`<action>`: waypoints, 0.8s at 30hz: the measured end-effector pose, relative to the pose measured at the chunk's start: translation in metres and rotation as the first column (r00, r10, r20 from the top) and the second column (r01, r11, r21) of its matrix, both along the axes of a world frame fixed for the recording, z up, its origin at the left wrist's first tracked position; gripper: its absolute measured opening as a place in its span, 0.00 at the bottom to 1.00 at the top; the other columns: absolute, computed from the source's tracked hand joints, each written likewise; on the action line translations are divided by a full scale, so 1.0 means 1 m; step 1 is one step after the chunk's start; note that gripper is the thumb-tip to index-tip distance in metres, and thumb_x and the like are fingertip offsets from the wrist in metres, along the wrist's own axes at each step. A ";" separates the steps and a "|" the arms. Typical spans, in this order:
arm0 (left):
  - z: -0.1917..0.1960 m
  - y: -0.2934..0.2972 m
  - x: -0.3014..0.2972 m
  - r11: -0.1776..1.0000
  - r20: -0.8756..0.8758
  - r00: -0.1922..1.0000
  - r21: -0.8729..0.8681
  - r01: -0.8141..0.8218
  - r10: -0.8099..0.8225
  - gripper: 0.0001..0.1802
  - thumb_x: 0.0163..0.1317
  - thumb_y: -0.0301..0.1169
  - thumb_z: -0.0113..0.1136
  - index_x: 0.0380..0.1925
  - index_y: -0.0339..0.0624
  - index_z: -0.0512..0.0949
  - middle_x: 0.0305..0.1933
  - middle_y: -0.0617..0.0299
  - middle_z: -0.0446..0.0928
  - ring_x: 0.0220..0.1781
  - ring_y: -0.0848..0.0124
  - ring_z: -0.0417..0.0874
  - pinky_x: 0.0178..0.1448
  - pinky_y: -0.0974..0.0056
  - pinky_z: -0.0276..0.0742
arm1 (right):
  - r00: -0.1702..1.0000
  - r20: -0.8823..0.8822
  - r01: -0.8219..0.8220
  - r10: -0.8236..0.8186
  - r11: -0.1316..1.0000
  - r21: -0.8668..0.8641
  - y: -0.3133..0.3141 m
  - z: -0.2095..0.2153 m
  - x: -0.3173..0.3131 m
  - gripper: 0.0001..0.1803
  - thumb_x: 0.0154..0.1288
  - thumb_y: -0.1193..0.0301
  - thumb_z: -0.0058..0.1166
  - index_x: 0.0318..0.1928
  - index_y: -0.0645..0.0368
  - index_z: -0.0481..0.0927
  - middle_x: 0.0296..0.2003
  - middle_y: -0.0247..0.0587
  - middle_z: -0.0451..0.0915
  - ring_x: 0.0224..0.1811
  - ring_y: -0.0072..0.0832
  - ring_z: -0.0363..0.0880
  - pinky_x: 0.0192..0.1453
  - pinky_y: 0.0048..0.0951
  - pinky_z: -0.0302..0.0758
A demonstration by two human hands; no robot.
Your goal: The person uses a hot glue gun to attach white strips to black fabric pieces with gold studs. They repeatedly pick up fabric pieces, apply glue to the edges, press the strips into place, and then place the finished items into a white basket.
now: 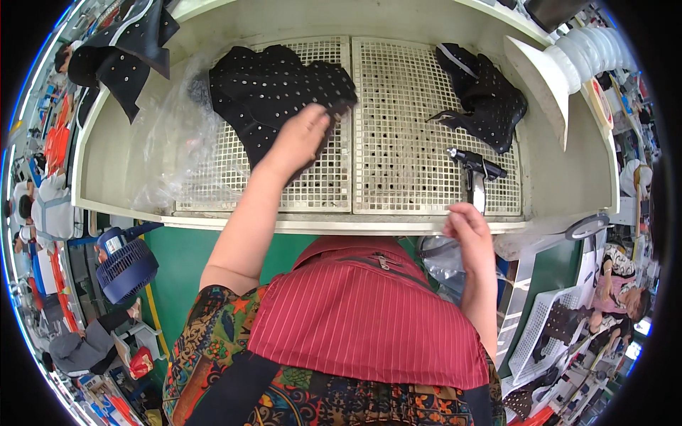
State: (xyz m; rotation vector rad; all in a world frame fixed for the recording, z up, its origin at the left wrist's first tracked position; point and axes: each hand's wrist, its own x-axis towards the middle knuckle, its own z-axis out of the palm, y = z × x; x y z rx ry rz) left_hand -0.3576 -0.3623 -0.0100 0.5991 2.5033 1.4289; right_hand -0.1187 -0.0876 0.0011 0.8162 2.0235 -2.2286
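Left hand (pixel 302 142) reaches over the front wall of a cream, high-sided desk (pixel 312 226). It lies on the lower right part of a black studded piece (pixel 273 89), back of the hand up, fingers slightly bent and close together. Cannot tell whether the fingertips pinch the edge or only press on it.

The piece lies mostly flat on the left white grid (pixel 334 188), wavy edge to the far side, rows of small pale studs showing. Clear plastic sheeting (pixel 167 149) lies crumpled just beside it, to its left.

Right hand (pixel 470 231) is at the front wall, right of centre, fingers loosely curled, half closed. Nothing shows in it; the inside of the curl is hidden. Just beyond it, a black and silver gun-shaped tool (pixel 485 165) rests on the right white grid (pixel 398 142), handle toward the person. Cannot tell if the fingers touch that handle.

Farther in on the same grid: a second black studded piece (pixel 490 99), bunched and folded. More dark studded pieces (pixel 117 67) hang over the far left corner. At the far right, a pale flared hood (pixel 548 92) on a translucent ribbed hose (pixel 593 53).
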 end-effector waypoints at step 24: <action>0.002 0.012 0.044 0.853 0.085 0.898 -0.288 0.436 -0.431 0.18 0.65 0.37 0.52 0.51 0.42 0.74 0.50 0.54 0.78 0.53 0.54 0.76 0.59 0.55 0.70 | 0.981 -0.131 -0.085 0.143 0.925 0.371 -0.070 -0.067 -0.246 0.23 0.62 0.78 0.47 0.60 0.65 0.68 0.51 0.52 0.77 0.54 0.38 0.77 0.58 0.32 0.72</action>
